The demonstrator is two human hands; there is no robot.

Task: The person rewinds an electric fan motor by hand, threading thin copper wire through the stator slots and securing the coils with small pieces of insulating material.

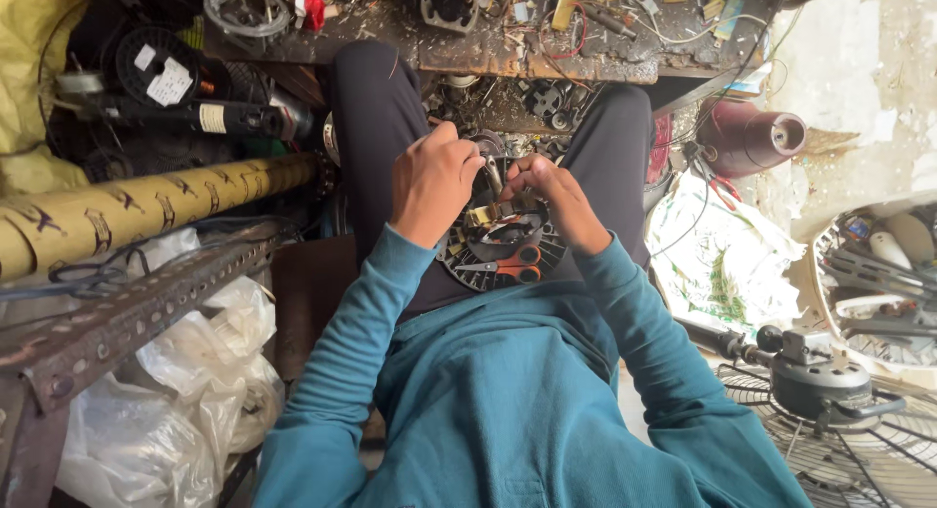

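Left hand (432, 181) grips a thin metal tool (493, 174); right hand (549, 198) pinches yellowish insulation strip (491, 213) on round motor stator (500, 243) in lap, orange-handled scissors (508, 265) resting on it.

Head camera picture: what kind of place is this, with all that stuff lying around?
Probably a small repair workshop for fans and motors. A cluttered workbench holds wires and parts, a fan with its wire guard lies nearby, and both hands work on a round motor part in the lap.
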